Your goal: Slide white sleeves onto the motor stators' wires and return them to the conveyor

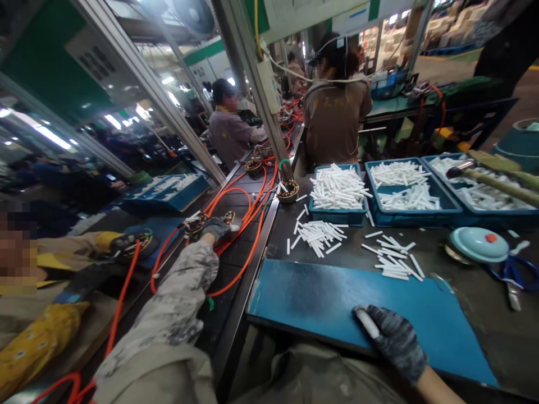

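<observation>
My left hand, in a dark grey glove, reaches far forward over the conveyor. Its fingers are closed at a ring-shaped wound motor stator, whose coils show beside the hand; part of the grip is hidden. Orange cables run around it. My right hand, in a striped grey glove, lies low over a blue board with its fingers bent together. A whitish strip shows along its thumb; I cannot tell whether it is part of the glove or a held piece. Loose white tubes lie beyond the board.
Blue bins of white tubes line the back right. Nearby are a light-blue lidded container and blue-handled scissors. Another stator stands by a metal post. A co-worker's gloved hand handles a stator at left.
</observation>
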The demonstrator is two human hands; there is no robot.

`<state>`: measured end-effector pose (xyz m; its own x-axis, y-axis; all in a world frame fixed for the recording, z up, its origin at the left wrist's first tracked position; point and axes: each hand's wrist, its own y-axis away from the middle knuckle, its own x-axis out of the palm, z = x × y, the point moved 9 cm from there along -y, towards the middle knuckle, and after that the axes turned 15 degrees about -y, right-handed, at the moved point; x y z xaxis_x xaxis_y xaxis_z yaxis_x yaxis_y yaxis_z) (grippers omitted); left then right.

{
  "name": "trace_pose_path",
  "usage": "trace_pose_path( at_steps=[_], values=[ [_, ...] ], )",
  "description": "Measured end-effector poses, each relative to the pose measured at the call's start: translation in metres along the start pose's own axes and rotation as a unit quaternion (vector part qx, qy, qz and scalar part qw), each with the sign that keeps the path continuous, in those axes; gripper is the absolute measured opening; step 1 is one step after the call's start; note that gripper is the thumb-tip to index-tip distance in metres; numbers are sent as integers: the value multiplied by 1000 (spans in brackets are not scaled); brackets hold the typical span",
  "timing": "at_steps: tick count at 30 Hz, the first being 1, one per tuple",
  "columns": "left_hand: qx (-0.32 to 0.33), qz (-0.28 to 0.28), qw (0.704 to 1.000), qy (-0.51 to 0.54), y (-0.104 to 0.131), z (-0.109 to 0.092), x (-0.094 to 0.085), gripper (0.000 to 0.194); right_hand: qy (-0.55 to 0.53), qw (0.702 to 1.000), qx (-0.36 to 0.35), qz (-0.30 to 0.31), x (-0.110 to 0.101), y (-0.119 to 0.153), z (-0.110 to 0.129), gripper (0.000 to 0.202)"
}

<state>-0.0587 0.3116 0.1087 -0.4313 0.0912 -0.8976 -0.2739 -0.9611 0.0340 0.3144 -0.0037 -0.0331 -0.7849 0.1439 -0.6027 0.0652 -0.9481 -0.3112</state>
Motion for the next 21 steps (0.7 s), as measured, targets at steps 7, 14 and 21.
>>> trace_pose_path(
  at_steps=[7, 14, 21],
  values=[
    [103, 20, 994, -11, 67, -60, -14, 55, 20, 999, 26, -5, -1, 3, -5, 45],
    [295, -61, 952, 63, 166, -231, -52, 52, 23, 996, 88, 23, -6, 0, -11, 43],
    [314, -339, 827, 320, 175, -151, -153, 38, -40, 998, -14, -44, -23, -19, 34, 30]
  ],
)
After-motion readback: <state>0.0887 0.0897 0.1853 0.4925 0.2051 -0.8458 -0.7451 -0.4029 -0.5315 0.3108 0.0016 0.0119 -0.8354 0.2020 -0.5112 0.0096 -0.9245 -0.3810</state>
